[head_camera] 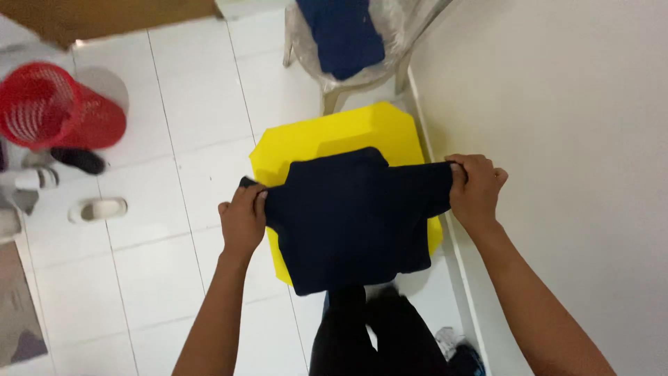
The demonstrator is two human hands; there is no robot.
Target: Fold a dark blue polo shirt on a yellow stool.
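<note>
Your dark trousers point(390, 334) fill the bottom edge, standing on the white tiled floor point(160, 244). Above them you stretch a soft navy garment point(351, 219) over a yellow, angular plastic stool point(334, 139); your left hand point(243, 219) and right hand point(475, 186) are both clenched on its edges. A plain wall point(570, 139) crowds your right. Beyond stand a plastic chair point(362, 80) with blue cloth, a red mesh basket point(49, 104) and sandals point(97, 209).
</note>
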